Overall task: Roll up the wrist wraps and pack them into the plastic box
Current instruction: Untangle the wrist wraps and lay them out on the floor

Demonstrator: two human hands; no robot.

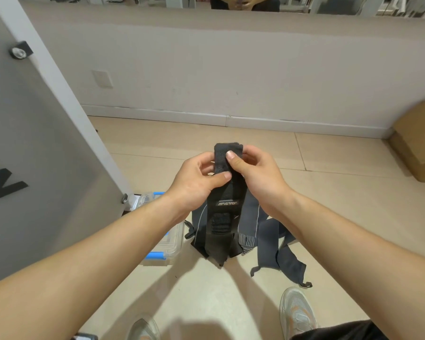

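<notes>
Pinching the top end of a black wrist wrap, both hands meet in front of me. My left hand has its thumb pressed across the near face with the fingers curled behind. My right hand grips the same end just above, thumb on the fabric near the top fold. The two thumbs sit almost touching. From that grip the wrap hangs straight down toward 6 o'clock, unrolled, a small label showing on its near side. I cannot tell whether its frayed tail touches the floor.

Below the hands, from 6 to 5 o'clock, the other dark wraps lie in a loose pile on the tiled floor, their ends fanning out toward my right shoe.

The plastic box, clear with blue latches, sits at 7 o'clock, just beside the pile and partly hidden under my left forearm.

At 9 o'clock a grey panel stands close, its lower corner right by the box's far end. The wall and its baseboard run across at 12 o'clock, with bare tiles between it and my hands. At 3 o'clock, well apart, a cardboard box stands against the wall; tiles lie open between it and the pile.
</notes>
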